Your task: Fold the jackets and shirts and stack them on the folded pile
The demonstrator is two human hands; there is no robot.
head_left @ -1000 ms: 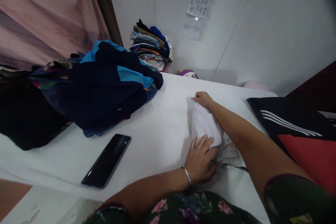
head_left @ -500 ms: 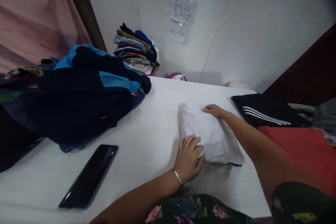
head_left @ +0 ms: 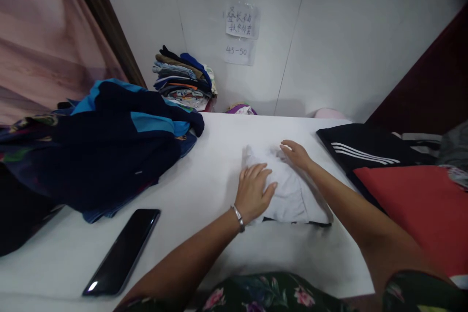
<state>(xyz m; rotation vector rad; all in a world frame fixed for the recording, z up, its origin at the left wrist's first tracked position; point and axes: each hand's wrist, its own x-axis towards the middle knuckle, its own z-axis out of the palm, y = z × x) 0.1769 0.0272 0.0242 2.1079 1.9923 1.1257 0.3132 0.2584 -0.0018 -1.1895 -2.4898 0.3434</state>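
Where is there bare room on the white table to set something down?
Bare white table shows between the dark-blue clothes, phone and left hand, and in a strip between the white garment and floral top. It's crowded at left with those clothes and at right with the black garment and red garment.

The left hand [head_left: 253, 192] covers one part of the white cloth [head_left: 287, 187], so what lies below the palm cannot be seen. Under this cloth, a dark piece [head_left: 321, 224] shows only its edge. Behind the desk [head_left: 215, 165], the purple bundle [head_left: 240, 109] and the pink thing [head_left: 329, 113] show only their upper parts. The red cloth [head_left: 413, 204] is cut by the right border, and the mark [head_left: 138, 172] on the navy garment [head_left: 95, 156] is too small to make out.
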